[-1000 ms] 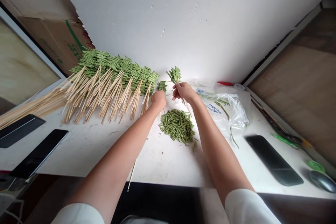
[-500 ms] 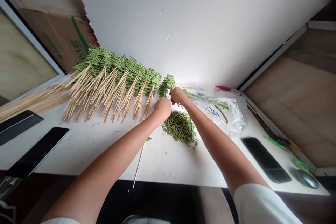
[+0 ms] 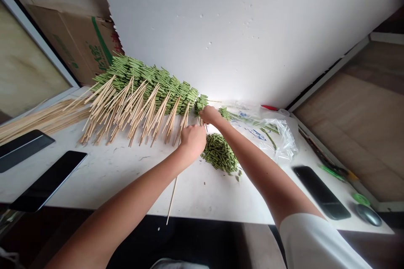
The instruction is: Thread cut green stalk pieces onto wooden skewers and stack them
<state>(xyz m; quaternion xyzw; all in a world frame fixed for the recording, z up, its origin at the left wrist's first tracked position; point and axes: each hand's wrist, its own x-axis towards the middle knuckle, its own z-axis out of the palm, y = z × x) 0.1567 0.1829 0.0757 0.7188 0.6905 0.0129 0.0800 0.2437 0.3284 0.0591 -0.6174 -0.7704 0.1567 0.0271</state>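
Note:
My right hand (image 3: 211,114) is closed at the lower edge of a small bunch of skewered green stem pieces (image 3: 201,101), on the bunch's thin bamboo skewers. Just below and to the left, my left hand (image 3: 193,138) is curled shut with its knuckles up; what its fingers hold is hidden. A pile of loose cut green pieces (image 3: 220,153) lies under my right forearm. To the left, filled skewers (image 3: 148,80) are stacked in a long row, their bare stick ends (image 3: 135,113) fanned towards me. Another small green bunch (image 3: 224,113) shows beyond my right wrist.
Bare bamboo sticks (image 3: 41,119) lie at the far left, near two dark phone-like slabs (image 3: 49,180). A single stick (image 3: 172,201) reaches the table's front edge. At right are a clear plastic bag (image 3: 285,138), a black phone (image 3: 320,191) and a mouse (image 3: 368,214). A white panel (image 3: 221,29) stands behind.
My right hand has lowered slightly, and the green skewered pieces raised above it earlier now sit down at the bunch. My left hand has shifted a little towards me. The view has turned slightly.

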